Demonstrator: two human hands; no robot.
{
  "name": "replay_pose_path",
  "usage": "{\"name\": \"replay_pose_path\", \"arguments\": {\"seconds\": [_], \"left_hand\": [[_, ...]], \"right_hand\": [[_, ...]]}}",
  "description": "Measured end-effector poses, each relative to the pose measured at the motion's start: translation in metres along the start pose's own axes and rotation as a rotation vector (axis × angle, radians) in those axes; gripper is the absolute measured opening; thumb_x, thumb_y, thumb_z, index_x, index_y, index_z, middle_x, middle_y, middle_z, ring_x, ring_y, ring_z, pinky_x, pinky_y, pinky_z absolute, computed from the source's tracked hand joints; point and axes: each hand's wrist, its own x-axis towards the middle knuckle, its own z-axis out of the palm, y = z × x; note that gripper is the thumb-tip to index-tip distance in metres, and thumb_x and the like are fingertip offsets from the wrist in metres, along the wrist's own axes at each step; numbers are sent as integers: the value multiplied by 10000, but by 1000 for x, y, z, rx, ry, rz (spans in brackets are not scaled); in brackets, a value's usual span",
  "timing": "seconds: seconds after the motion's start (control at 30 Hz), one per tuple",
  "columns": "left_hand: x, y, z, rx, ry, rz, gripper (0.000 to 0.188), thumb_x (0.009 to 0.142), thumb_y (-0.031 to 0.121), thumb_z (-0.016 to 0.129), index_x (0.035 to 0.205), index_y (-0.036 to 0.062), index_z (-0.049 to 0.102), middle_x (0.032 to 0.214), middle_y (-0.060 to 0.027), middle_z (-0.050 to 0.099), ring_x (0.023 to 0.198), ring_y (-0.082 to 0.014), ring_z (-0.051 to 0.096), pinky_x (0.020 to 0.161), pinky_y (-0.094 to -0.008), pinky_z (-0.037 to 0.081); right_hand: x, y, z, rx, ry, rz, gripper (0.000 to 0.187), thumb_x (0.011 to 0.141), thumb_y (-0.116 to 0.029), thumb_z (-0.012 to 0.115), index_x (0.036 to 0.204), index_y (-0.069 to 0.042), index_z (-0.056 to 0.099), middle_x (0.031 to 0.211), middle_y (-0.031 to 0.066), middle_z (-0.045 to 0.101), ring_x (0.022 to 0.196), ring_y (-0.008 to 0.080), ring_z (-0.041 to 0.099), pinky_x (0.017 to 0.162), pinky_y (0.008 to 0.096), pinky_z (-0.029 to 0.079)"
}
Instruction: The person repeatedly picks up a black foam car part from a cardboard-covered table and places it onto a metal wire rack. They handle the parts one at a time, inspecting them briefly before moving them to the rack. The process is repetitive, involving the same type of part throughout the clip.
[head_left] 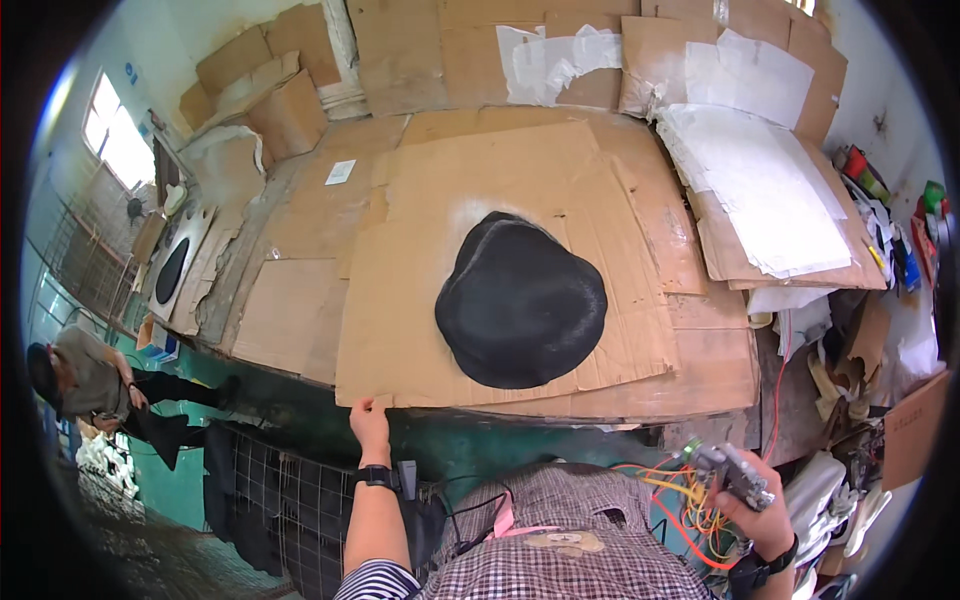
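A black rounded, roughly three-lobed piece (520, 300) with a matte surface lies on a loose cardboard sheet (395, 310) in the middle of the table. At the sheet's near left corner, my left hand (370, 430) pinches its edge between thumb and fingers. My right hand (760, 515) is down at the right, off the table's near side, wrapped round a small metal spray gun (735, 475) with a greenish front end. The gun points up and to the left, away from the black piece.
White sheets on cardboard (760, 190) lie at the right. Orange and yellow hoses (690, 490) hang near my right hand. Another black piece (173, 270) lies at the far left, where a seated person (90, 375) holds dark material. Cardboard panels (400, 60) line the back.
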Motion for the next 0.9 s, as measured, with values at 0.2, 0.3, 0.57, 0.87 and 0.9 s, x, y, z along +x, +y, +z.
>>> {"name": "replay_pose_path", "arguments": {"seconds": [0.2, 0.3, 0.57, 0.87, 0.9], "left_hand": [[0, 6, 24, 39, -75, 60, 270, 745, 54, 628, 1007, -8, 647, 998, -190, 651, 939, -323, 623, 845, -381, 480], [-2, 18, 24, 89, -116, 85, 256, 741, 62, 643, 991, 4, 649, 1031, -185, 642, 986, -323, 610, 871, -382, 471], [7, 9, 11, 45, -147, -8, 257, 746, 69, 656, 997, 15, 650, 902, -132, 619, 859, -259, 589, 806, -355, 469], [11, 24, 44, -35, -174, 62, 219, 779, 94, 637, 981, 9, 646, 864, -118, 614, 815, -240, 580, 788, -339, 464], [14, 17, 53, -15, -174, 93, 211, 785, 96, 632, 977, 9, 646, 883, -131, 627, 844, -255, 594, 806, -344, 467]], "right_hand": [[13, -3, 56, 86, -26, -37, 552, 825, -87, 702, 1308, 36, 464, 903, 56, 615, 798, 116, 588, 729, 262, 500], [25, -1, 71, 90, 107, -136, 592, 837, -169, 720, 1321, 37, 446, 901, 52, 610, 791, 117, 589, 722, 264, 505], [-4, -4, 52, -94, 330, -89, 577, 842, -249, 713, 1282, 45, 483, 881, 31, 596, 749, 105, 575, 678, 237, 474], [0, -6, 59, 16, -22, 10, 529, 810, -57, 706, 1284, 27, 489, 919, 55, 624, 822, 117, 593, 746, 269, 497], [11, -4, 65, 47, 1, -28, 530, 812, -86, 711, 1279, 28, 487, 897, 59, 628, 788, 125, 603, 718, 266, 502]]}}
